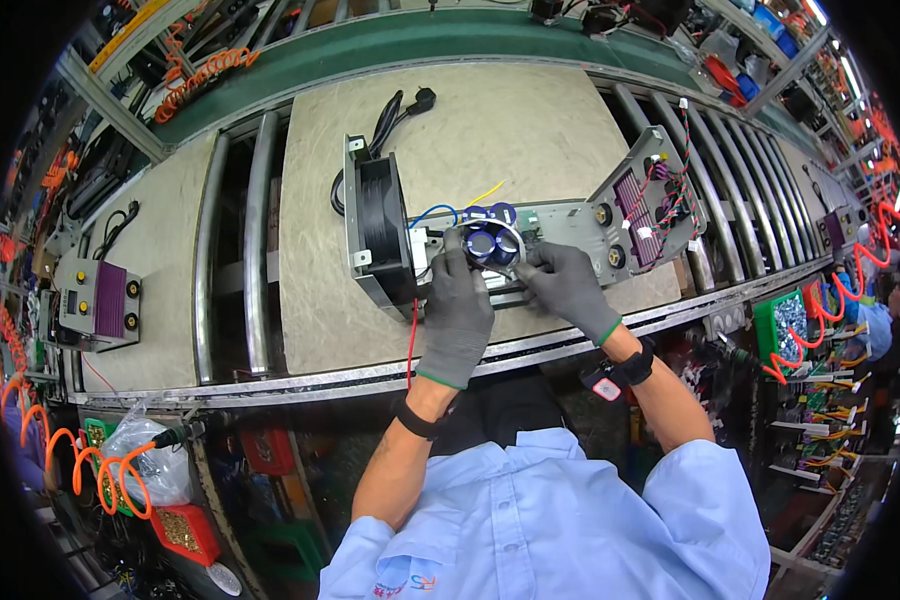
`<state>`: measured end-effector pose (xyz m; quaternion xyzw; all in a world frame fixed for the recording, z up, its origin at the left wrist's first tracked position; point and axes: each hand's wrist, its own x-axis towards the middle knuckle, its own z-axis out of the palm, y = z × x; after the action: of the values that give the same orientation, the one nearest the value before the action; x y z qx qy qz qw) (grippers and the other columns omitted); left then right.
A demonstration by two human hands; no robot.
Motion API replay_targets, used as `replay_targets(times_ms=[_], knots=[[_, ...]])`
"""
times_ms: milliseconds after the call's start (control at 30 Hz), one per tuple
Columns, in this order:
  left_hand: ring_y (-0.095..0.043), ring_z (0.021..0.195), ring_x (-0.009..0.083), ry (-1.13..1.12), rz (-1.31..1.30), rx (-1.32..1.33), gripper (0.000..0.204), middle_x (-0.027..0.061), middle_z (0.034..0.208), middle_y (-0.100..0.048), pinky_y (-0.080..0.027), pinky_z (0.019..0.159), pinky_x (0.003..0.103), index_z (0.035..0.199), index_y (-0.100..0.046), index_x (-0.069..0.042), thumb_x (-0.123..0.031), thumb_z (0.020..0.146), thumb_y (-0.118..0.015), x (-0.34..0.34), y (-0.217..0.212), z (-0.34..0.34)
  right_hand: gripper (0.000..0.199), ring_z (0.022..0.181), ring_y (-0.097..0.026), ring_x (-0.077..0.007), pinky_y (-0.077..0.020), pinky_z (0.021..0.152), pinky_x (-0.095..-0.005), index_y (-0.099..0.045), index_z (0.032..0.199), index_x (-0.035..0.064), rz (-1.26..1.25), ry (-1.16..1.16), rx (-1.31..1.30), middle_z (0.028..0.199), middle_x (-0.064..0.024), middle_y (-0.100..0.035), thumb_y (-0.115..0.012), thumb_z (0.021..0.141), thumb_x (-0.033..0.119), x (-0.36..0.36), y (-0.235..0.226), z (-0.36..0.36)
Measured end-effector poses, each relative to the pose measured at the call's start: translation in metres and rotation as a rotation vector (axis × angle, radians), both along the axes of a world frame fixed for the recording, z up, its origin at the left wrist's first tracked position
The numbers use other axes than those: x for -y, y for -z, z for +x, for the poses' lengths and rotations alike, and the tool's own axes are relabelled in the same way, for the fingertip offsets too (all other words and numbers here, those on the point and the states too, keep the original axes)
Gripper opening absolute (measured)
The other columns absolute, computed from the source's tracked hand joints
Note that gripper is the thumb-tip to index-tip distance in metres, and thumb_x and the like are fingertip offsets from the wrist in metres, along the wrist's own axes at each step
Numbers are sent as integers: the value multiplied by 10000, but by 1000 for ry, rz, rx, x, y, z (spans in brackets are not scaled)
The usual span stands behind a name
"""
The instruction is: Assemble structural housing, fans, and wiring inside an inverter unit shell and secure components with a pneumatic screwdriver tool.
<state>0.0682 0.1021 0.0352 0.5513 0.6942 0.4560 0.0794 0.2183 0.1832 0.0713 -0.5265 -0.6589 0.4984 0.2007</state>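
An open metal machine housing lies on the board in front of me, with a black fan (382, 215) at its left end and a panel with a purple heat sink (638, 215) at its right. Between them stands a cluster of dark blue cylindrical capacitors (493, 245), ringed by a white band (518, 232) that looks like a cable tie. My left hand (457, 310), in a grey glove, presses curled fingers to the cluster's left side and the band. At its right side, my gloved right hand (568, 285) pinches near the band. The fingertips are partly hidden.
A black power cord (385, 125) lies behind the fan. Metal rollers (260, 240) flank the board (320, 320). Another purple-sided unit (105, 300) sits at the left. Orange coiled hoses (120, 455) hang on both sides, near red bins (185, 530) and green bins (780, 330) of small parts.
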Motion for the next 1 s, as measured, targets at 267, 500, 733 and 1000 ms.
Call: replay_targets(times_ms=[267, 500, 733, 1000], knots=[[-633, 899, 361, 68, -55, 10, 415, 203, 1039, -597, -526, 760, 447, 1305, -518, 28, -92, 918, -607, 56, -23, 1, 370, 651, -683, -253, -525, 646, -394, -694, 867, -4, 44, -274, 398, 710, -140, -687, -747, 843, 362, -29, -14, -3], [-605, 641, 353, -230, -304, -30, 189, 136, 825, -620, -500, 628, 438, 1029, -644, -15, -174, 928, -646, 129, -13, -27, 514, 653, -687, -259, -527, 669, -396, -711, 781, -4, 201, -552, 748, 702, -126, -690, -712, 843, 506, -47, -27, -7], [-599, 565, 134, 118, -536, 788, 209, 60, 721, -625, -463, 505, 300, 963, -628, -25, -232, 990, -609, 114, -14, 10, 547, 703, -703, -281, -533, 676, -409, -727, 778, 13, 157, -483, 722, 731, -125, -710, -689, 843, 555, -38, -30, 4], [-564, 555, 59, 33, -282, 983, 231, 30, 768, -605, -432, 444, 197, 986, -588, -34, -263, 1005, -609, 73, -24, 41, 389, 803, -697, -333, -537, 748, -463, -740, 940, 66, 288, -650, 391, 873, -161, -711, -666, 866, 441, 61, -32, 64]])
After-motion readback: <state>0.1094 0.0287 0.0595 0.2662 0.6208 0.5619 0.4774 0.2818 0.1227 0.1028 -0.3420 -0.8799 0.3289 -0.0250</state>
